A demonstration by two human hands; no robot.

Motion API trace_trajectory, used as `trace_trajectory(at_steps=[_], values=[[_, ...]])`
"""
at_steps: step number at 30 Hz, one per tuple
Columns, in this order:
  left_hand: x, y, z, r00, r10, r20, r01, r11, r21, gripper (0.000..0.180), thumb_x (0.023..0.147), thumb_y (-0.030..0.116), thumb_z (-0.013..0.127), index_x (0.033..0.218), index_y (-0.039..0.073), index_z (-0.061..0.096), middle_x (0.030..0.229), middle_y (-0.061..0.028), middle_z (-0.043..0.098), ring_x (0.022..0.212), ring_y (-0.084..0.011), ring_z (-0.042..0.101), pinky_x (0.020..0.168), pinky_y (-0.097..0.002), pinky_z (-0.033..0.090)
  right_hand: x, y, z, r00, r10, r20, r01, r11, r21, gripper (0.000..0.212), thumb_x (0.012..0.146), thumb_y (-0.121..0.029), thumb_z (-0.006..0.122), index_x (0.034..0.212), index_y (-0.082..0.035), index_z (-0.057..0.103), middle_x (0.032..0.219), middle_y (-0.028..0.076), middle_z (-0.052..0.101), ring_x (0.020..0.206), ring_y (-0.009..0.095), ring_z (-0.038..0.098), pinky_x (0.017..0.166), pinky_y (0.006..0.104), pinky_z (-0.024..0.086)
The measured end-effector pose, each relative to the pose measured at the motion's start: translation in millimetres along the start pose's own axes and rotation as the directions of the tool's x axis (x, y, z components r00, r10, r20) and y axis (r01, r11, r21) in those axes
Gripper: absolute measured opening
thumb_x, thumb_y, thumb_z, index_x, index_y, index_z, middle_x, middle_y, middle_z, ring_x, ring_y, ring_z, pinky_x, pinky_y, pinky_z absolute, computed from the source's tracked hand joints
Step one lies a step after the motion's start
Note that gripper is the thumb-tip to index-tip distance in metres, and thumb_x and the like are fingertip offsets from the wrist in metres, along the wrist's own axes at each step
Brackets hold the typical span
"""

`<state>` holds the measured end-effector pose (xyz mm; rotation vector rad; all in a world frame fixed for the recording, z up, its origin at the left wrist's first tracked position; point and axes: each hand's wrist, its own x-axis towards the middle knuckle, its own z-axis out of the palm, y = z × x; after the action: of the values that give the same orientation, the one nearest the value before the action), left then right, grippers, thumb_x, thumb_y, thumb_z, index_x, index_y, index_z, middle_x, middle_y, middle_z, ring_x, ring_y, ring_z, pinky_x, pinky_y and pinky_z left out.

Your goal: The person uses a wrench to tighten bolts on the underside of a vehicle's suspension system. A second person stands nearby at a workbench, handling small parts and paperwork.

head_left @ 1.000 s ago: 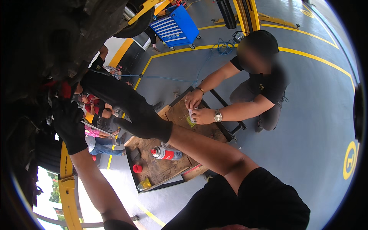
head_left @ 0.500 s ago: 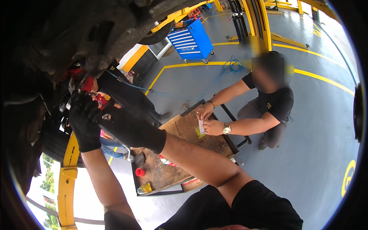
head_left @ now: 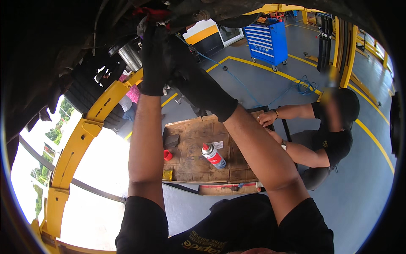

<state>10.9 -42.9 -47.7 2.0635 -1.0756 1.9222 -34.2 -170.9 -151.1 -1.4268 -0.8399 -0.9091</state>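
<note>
My left hand (head_left: 153,63), in a black glove, reaches up under the dark vehicle underside (head_left: 203,16), its fingers curled close to a red part (head_left: 156,15). Against it lies my right hand (head_left: 186,67), gloved too, with its fingers closed and mostly in shadow. What either hand grips is hidden by the gloves and the dark. Below my forearms, a red and white spray can (head_left: 214,156) stands on a cardboard-covered cart (head_left: 194,171). Left of the can are a red cap (head_left: 168,155) and a yellow packet (head_left: 168,174).
A co-worker (head_left: 336,139) crouches at the cart's right side, hands at its edge. A yellow lift arm (head_left: 80,139) and a tyre (head_left: 86,86) are on the left. Farther off stand a blue tool cabinet (head_left: 266,44) and a coiled blue hose (head_left: 306,86).
My view has shifted, so my hands now appear higher and farther right. The spray can has come into fuller view. A metal bar seen below my right hand earlier is no longer distinct.
</note>
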Motion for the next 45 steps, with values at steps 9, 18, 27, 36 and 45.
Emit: trace_trajectory(at_steps=[9,18,27,36,45], values=[[15.8,51.8,-55.6,0.749,-0.532,0.394,0.621,0.358,-0.697,0.030,0.089,0.013,0.075,0.114,0.001,0.065,0.103,-0.0142,0.072,0.085,-0.0247,0.073,0.071,-0.0338,0.057,6.9,-38.5,-74.0,0.951,-0.168,0.261,0.194,0.978,-0.080,0.042,0.094,0.004,0.065,0.134,-0.006,0.063,0.131,0.017,0.065,0.115,0.030,0.067,0.096,0.0359,0.057],[-7.4,-24.7,-19.2,0.904,-0.336,0.264,0.416,0.832,-0.367,0.026,0.086,0.011,0.076,0.111,0.008,0.070,0.110,-0.0120,0.070,0.100,-0.0324,0.068,0.087,-0.0383,0.057,14.6,22.4,7.4,0.928,-0.370,0.028,0.370,0.918,-0.142,0.039,0.085,-0.014,0.079,0.121,-0.006,0.065,0.121,0.016,0.065,0.103,0.031,0.068,0.085,0.0393,0.057],[28.5,0.0,-36.8,0.834,0.522,0.181,-0.551,0.806,0.217,0.017,0.099,0.011,0.062,0.115,0.006,0.063,0.094,-0.0063,0.069,0.084,-0.0144,0.068,0.072,-0.0225,0.054,9.7,31.7,-28.7,0.922,-0.316,0.224,0.314,0.948,0.047,0.037,0.101,-0.006,0.065,0.138,-0.004,0.061,0.137,0.016,0.065,0.122,0.025,0.067,0.099,0.0346,0.056],[2.1,28.6,-43.9,0.942,-0.299,0.156,0.317,0.942,-0.109,0.035,0.088,0.006,0.073,0.122,0.005,0.062,0.104,-0.0102,0.072,0.092,-0.0218,0.072,0.075,-0.0306,0.056,10.8,4.3,-48.4,0.856,-0.427,0.291,0.479,0.867,-0.137,0.036,0.102,-0.006,0.062,0.138,-0.008,0.062,0.138,0.014,0.065,0.120,0.026,0.068,0.098,0.0298,0.056],[11.1,-51.1,-14.9,0.967,0.191,0.167,-0.208,0.974,0.091,0.031,0.085,0.003,0.069,0.116,0.001,0.065,0.113,-0.0185,0.067,0.103,-0.0378,0.066,0.090,-0.0414,0.054,25.3,50.0,13.0,0.894,-0.399,0.203,0.437,0.877,-0.200,0.039,0.084,-0.018,0.080,0.121,-0.010,0.072,0.123,0.013,0.069,0.116,0.027,0.067,0.094,0.0384,0.055]])
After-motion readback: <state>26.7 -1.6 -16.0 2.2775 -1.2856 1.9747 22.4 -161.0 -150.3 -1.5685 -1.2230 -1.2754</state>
